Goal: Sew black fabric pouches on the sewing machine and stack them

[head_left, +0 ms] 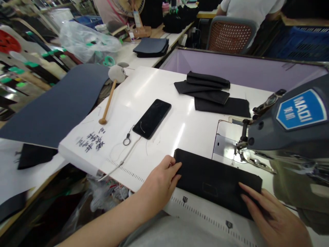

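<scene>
A flat black fabric piece [213, 178], roughly rectangular with a small stitched rectangle on it, lies at the front edge of the white sewing table. My left hand [163, 178] pinches its left end between thumb and fingers. At the other end my right hand [272, 212] grips the lower right corner, thumb and fingers on the cloth. Just beyond the piece is the needle area of a sewing machine [288, 127], with its metal needle plate [224, 142]. Several folded black fabric pieces [213, 91] are piled farther back.
A black phone [152, 118] lies mid-table beside a ring strap [126, 140] and a pale cord. To its left rests a mallet [110, 92]. A large dark grey sheet [59, 99] and thread cones [48, 65] fill the left. Behind a lilac partition [205, 65], another person sits on a chair [231, 34].
</scene>
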`<state>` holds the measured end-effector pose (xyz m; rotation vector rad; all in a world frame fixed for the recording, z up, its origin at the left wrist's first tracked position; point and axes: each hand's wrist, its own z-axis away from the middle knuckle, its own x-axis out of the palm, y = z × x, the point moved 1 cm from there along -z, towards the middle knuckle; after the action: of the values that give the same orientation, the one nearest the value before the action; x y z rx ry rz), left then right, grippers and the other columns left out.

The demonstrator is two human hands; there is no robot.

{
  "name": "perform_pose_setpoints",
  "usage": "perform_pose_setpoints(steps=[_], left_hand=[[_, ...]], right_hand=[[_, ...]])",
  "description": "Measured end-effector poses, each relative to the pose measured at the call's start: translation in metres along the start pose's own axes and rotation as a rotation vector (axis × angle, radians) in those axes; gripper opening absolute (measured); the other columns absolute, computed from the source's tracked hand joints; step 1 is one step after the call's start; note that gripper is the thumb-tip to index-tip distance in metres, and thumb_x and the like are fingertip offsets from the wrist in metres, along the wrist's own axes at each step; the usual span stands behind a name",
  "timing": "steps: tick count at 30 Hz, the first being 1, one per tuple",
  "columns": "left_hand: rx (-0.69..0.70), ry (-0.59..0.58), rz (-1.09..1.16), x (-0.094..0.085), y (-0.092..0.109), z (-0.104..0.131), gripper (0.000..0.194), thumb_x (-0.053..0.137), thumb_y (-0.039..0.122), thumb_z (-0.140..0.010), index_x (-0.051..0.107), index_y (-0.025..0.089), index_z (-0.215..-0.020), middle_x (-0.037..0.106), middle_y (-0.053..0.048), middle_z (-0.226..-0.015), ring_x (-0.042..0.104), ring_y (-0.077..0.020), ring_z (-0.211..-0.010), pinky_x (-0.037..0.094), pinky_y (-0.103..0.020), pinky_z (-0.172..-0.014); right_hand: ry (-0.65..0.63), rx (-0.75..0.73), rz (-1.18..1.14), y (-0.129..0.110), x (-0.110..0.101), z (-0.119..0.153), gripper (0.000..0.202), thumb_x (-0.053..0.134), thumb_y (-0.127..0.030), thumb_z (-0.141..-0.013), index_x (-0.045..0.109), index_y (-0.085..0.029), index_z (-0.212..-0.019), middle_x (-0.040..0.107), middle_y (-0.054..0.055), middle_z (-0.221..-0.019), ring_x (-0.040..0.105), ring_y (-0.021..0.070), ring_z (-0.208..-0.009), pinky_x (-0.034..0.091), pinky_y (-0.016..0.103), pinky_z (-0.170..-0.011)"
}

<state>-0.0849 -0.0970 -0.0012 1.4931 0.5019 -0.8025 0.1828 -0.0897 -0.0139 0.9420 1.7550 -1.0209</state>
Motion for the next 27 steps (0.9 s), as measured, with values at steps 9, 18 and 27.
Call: perform_pose_setpoints(steps=[9,18,27], left_hand=[[-0.009,0.014,-0.006,0.001,-0.001,0.001,0.027,0.044,0.012,-0.082,0.053,0.015,-0.107,0.047,-0.005,-0.092,0.054,-0.0127,-0.076,0.051,-0.027,-0.07],[-0.026,0.036,-0.015,0.002,-0.002,0.002,0.025,0.046,0.012,-0.081,0.055,0.014,-0.104,0.046,-0.005,-0.095,0.054,-0.0121,-0.075,0.051,-0.026,-0.07],[-0.022,0.056,-0.017,0.001,-0.002,0.003,0.024,0.045,0.014,-0.081,0.055,0.016,-0.103,0.048,-0.004,-0.091,0.053,-0.0114,-0.072,0.051,-0.025,-0.068]], right_hand=[[-0.038,0.026,-0.051,0.002,0.0,-0.002,0.038,0.038,-0.047,-0.083,0.067,-0.024,-0.091,0.064,0.003,-0.071,0.063,0.0168,-0.058,0.051,0.025,-0.047],[-0.105,0.009,0.022,0.013,0.005,0.007,0.035,0.042,-0.046,-0.082,0.065,-0.027,-0.099,0.065,0.003,-0.079,0.064,0.0186,-0.065,0.052,0.026,-0.05],[-0.039,0.018,-0.029,0.002,0.002,-0.002,0.034,0.039,-0.043,-0.084,0.066,-0.024,-0.093,0.064,0.002,-0.071,0.063,0.0167,-0.06,0.05,0.024,-0.047]])
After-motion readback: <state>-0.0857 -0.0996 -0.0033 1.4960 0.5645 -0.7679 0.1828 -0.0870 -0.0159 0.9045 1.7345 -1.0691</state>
